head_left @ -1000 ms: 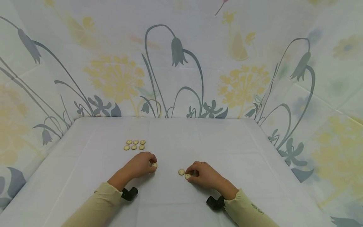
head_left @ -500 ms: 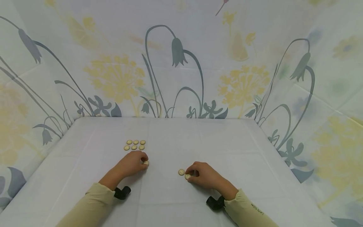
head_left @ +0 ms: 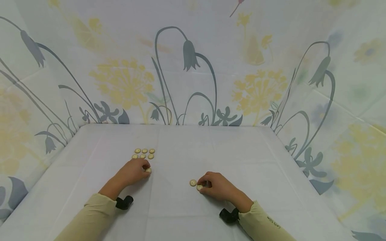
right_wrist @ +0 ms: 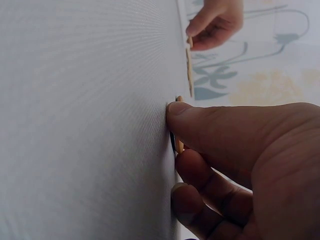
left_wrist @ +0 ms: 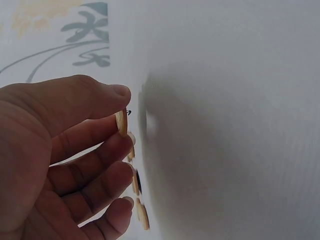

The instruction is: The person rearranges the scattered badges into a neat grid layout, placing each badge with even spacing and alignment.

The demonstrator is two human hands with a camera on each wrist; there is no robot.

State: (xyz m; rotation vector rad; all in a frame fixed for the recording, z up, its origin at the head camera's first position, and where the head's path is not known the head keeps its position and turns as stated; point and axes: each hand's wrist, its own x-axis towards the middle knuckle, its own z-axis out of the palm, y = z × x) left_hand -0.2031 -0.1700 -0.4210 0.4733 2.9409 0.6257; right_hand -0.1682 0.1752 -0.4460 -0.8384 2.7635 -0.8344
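Note:
My left hand (head_left: 131,173) pinches a pale round wooden button (head_left: 148,170) between thumb and fingers, just in front of two rows of similar buttons. The left wrist view shows that button (left_wrist: 121,123) edge-on under the thumb tip, above the cloth. My right hand (head_left: 219,187) pinches another button (head_left: 199,188) by its edges, close down at the table. In the right wrist view this button (right_wrist: 180,145) is partly hidden by the thumb. A loose button (head_left: 193,182) lies flat just left of the right fingertips.
Several buttons lie in two rows of three, with a back-row button (head_left: 144,151) and a front-row button (head_left: 142,156) in the middle. White cloth covers the table (head_left: 175,211). A flower-patterned curtain (head_left: 193,83) rises behind and at both sides.
My left hand has moved left and slightly away from me with its button, towards the two rows. The right hand, its button and the loose button have stayed in place.

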